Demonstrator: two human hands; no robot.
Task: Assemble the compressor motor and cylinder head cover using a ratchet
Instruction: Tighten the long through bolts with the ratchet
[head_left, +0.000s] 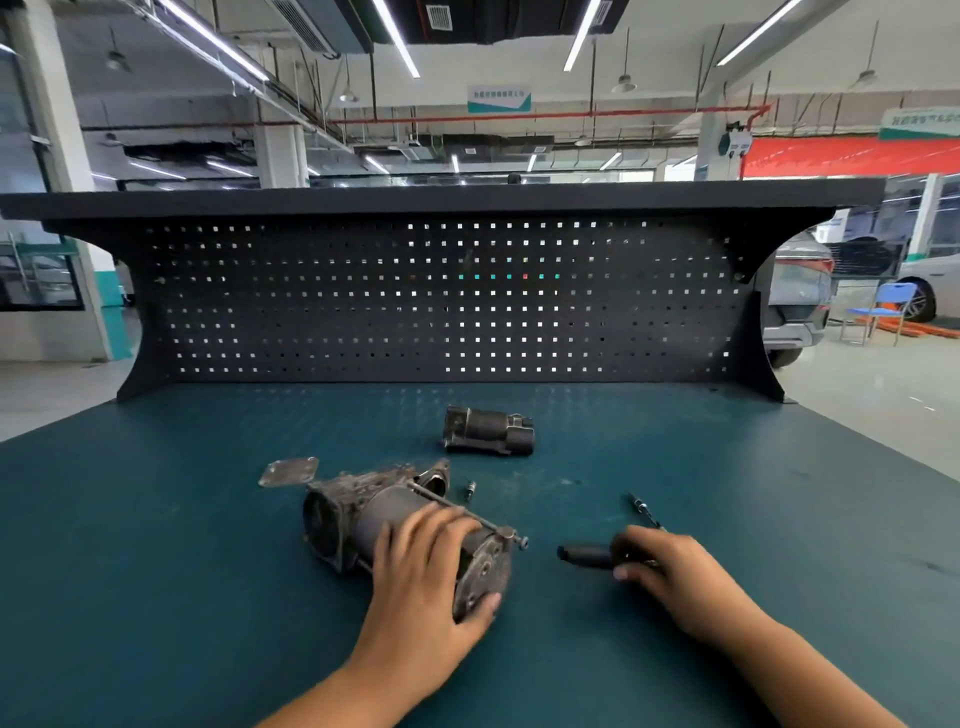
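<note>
Compressor (358, 514) on its side on the bench (156, 571), under your left hand (421, 566): fingers curve over the barrel, thumb hooks the near end plate. Cover (289, 471) lies flat by its far left corner. Motor (488, 431) sits behind, well apart. Your right hand (670, 577) pinches the ratchet (584, 555) just right of the compressor, its dark end pointing toward it. Bolt (469, 489) lies between compressor and motor.

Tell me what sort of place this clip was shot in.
Most likely a car repair or training workshop: a workbench with a pegboard back, a compressor motor and ratchet on it, and parked cars behind.
</note>
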